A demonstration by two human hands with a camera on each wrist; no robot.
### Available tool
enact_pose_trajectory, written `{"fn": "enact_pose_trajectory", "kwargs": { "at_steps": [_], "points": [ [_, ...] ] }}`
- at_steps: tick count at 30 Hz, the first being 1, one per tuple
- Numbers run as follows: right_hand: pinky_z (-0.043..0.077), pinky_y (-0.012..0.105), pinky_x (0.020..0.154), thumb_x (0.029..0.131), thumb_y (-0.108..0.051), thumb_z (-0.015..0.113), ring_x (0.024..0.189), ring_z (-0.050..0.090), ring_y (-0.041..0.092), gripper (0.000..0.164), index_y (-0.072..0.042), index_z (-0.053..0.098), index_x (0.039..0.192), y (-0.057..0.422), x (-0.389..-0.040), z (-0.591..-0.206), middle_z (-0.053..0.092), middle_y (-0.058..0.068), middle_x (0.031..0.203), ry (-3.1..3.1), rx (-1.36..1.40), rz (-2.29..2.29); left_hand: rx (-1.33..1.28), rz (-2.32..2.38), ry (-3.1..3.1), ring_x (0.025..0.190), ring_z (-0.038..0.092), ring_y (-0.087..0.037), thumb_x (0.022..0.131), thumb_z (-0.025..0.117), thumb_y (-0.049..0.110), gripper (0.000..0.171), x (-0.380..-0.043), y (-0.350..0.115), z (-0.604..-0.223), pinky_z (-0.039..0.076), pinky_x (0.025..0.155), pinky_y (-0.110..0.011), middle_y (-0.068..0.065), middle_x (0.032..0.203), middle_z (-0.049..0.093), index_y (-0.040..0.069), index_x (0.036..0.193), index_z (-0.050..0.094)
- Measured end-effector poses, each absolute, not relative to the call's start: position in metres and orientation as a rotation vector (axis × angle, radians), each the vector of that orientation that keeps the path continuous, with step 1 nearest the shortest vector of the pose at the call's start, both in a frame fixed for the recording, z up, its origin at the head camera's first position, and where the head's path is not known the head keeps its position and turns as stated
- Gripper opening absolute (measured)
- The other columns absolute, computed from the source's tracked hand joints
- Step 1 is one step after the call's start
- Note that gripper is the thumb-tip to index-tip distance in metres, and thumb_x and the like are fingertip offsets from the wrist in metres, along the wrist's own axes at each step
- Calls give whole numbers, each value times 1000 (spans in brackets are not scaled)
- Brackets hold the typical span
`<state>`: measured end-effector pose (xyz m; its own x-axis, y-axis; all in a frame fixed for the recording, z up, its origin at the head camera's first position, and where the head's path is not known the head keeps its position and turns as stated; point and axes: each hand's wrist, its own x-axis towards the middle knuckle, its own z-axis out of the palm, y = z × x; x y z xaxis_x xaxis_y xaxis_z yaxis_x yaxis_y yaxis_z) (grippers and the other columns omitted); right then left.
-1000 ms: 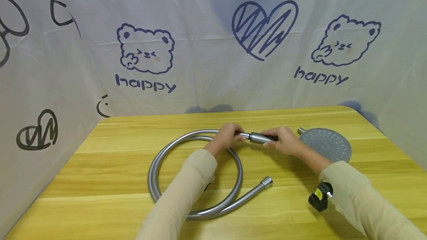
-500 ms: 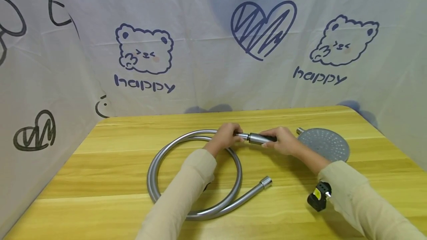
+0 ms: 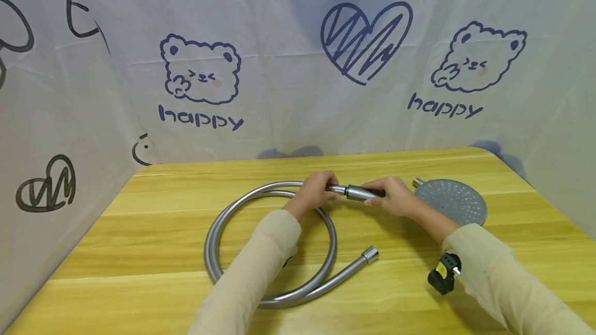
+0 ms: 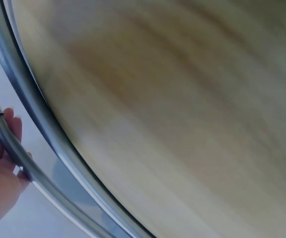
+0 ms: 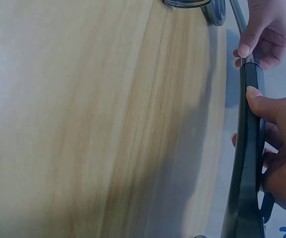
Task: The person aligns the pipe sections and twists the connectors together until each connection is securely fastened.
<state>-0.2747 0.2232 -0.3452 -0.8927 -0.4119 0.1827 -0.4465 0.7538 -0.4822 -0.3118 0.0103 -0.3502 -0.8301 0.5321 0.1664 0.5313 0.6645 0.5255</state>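
A silver shower hose (image 3: 213, 247) lies in loops on the wooden table. My left hand (image 3: 315, 189) pinches one end of it, just beside the handle; in the left wrist view the left hand (image 4: 1, 163) has its fingers round the hose (image 4: 43, 183). My right hand (image 3: 397, 196) grips a grey and black shower handle (image 3: 359, 193), its thumb along the top in the right wrist view, where the dark handle (image 5: 250, 148) meets the hose end. The joint is partly covered by the left fingers. The hose's other metal end (image 3: 370, 254) lies loose in front.
A round grey shower head (image 3: 450, 201) with a short metal neck (image 3: 417, 182) rests on the table (image 3: 139, 252) to the right, partly behind my right forearm. White cloth walls (image 3: 284, 107) with drawings stand around the table.
The view has shifted very slightly. Both hands keep their hold on the hose end and the handle, with no clear movement between them.
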Motion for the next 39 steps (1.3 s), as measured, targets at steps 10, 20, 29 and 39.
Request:
{"fn": "enact_pose_trajectory", "kwargs": {
  "at_steps": [10, 20, 29, 39],
  "points": [
    [51, 37, 72, 82, -7, 68, 87, 64, 25, 35, 5, 63, 115, 224, -274, -345, 67, 22, 107, -2880, 707, 818, 1097, 885, 2831, 92, 63, -23, 91, 58, 18, 26, -314, 8, -354, 51, 81, -31, -15, 102, 68, -2, 106, 66],
    [51, 36, 71, 83, -8, 68, 87, 64, 25, 37, 5, 61, 116, 225, -273, -345, 66, 22, 108, -2898, 704, 816, 1028, 869, 2838, 88, 62, -21, 92, 57, 19, 24, -313, 10, -353, 50, 76, -28, -12, 100, 68, 1, 104, 67],
    [51, 35, 70, 82, -8, 69, 86, 64, 24, 37, 6, 62, 115, 224, -274, -347, 67, 23, 107, -2894, 714, 813, 941, 894, 2846, 85, 61, -19, 88, 62, 19, 21, -314, 11, -355, 48, 73, -26, -11, 97, 67, 2, 100, 65],
    [50, 34, 69, 82, -9, 68, 85, 64, 22, 37, 5, 62, 116, 223, -276, -347, 66, 22, 108, -2902, 706, 802, 898, 917, 2908, 83, 57, -18, 83, 69, 19, 19, -313, 13, -357, 46, 77, -29, -9, 96, 67, 5, 93, 62]
  ]
}}
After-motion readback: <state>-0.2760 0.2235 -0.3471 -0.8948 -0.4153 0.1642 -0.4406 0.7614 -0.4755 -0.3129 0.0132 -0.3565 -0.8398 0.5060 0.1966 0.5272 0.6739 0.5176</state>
